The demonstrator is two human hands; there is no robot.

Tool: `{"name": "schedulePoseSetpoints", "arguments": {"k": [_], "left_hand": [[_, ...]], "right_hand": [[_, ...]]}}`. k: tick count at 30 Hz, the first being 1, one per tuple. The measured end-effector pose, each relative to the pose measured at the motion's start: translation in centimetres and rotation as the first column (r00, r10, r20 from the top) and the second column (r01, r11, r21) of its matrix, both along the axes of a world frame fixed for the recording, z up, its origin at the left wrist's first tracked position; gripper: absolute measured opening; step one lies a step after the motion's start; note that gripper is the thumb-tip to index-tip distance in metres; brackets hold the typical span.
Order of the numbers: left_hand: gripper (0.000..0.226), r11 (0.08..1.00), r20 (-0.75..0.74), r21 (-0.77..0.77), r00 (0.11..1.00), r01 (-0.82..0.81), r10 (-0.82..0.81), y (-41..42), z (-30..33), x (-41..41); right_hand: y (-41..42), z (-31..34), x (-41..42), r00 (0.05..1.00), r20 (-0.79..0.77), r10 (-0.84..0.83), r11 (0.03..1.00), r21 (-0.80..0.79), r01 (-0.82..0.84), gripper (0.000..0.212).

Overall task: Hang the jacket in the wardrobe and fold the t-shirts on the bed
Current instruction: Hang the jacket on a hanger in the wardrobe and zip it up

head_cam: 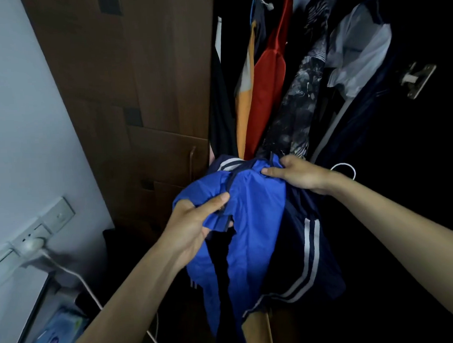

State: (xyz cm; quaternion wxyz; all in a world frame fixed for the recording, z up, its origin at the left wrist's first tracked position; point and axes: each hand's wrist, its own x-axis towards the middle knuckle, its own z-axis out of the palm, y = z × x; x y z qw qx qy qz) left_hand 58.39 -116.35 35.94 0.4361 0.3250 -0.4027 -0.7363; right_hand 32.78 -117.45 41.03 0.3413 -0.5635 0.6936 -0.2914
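- Wall socket point(31, 240) at 8 o'clock; closed wardrobe door point(141, 78) at 11 o'clock.
- Left hand point(194, 225): grip pinching the front edge of the blue track jacket point(257, 222) at frame centre.
- Right hand point(301, 174): grip clasping the jacket's collar region.
- Hanging garments point(268, 85) at 12 to 1 o'clock.
- White hanger hook point(347, 168) showing just right of the right hand.
- Status: jacket not yet hung; t-shirts and bed not in view.

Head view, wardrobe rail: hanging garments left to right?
Orange garment → red garment → dark patterned garment → pale translucent plastic cover. Below them, left hand and right hand grip the blue jacket.
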Motion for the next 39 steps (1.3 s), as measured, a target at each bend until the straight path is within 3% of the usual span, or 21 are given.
{"name": "schedulePoseSetpoints", "arguments": {"k": [3, 6, 8, 12, 16, 19, 23, 28, 31, 33, 39], "left_hand": [[0.011, 0.999, -0.018, -0.044, 1.000, -0.024, 0.023, -1.0, 0.2, 0.4], [0.015, 0.997, -0.052, -0.026, 0.996, -0.069, 0.067, -1.6, 0.2, 0.6], [0.014, 0.989, 0.022, -0.045, 0.990, -0.139, 0.140, -1.8, -0.3, 0.4], [0.007, 0.950, 0.229, -0.149, 0.926, -0.273, 0.302, -1.6, -1.3, -1.2], [0.009, 0.942, 0.192, -0.127, 0.924, -0.311, 0.331, -1.6, -0.6, -2.4], [0.016, 0.933, 0.142, -0.125, 0.924, -0.339, 0.354, -2.0, 0.5, -2.6], [0.021, 0.940, 0.091, -0.135, 0.941, -0.312, 0.325, -1.9, 1.5, -2.9], [0.024, 0.974, 0.127, -0.166, 0.976, -0.155, 0.177, -2.3, 1.6, -1.7], [0.026, 0.974, 0.254, -0.220, 0.967, 0.061, -0.003, -2.7, 1.6, -0.3], [0.027, 0.959, 0.359, -0.254, 0.933, 0.125, -0.027, -3.1, 1.7, 0.2], [0.023, 0.967, 0.237, -0.247, 0.963, -0.069, 0.129, -3.6, 2.2, 0.6]], "right_hand": [[0.3, -1.1, 0.1, 0.998, 0.046, 0.044, 0.999, -0.033, -0.043, 0.028], [0.5, -1.2, 0.9, 0.999, -0.030, 0.031, 0.994, -0.099, -0.034, 0.038], [0.6, -0.9, 1.9, 0.999, -0.034, 0.015, 0.993, -0.114, -0.019, 0.042], [0.4, -0.2, 3.6, 0.988, 0.101, 0.117, 0.990, -0.092, -0.108, 0.033], [0.9, -0.2, 5.0, 0.975, 0.108, 0.193, 0.979, -0.082, -0.185, 0.019], [1.3, 0.0, 5.7, 0.975, 0.152, 0.162, 0.983, -0.106, -0.147, 0.011], [1.5, 0.2, 6.4, 0.979, 0.119, 0.165, 0.981, -0.120, -0.151, 0.033], [1.9, 0.1, 6.0, 0.951, 0.169, 0.260, 0.959, -0.159, -0.234, 0.021], [1.8, 0.0, 5.5, 0.951, 0.208, 0.229, 0.969, -0.141, -0.203, 0.027], [1.7, 0.1, 5.3, 0.948, 0.231, 0.221, 0.973, -0.116, -0.199, 0.032], [1.9, 0.4, 5.3, 0.923, 0.308, 0.229, 0.973, -0.083, -0.214, 0.026]]}}
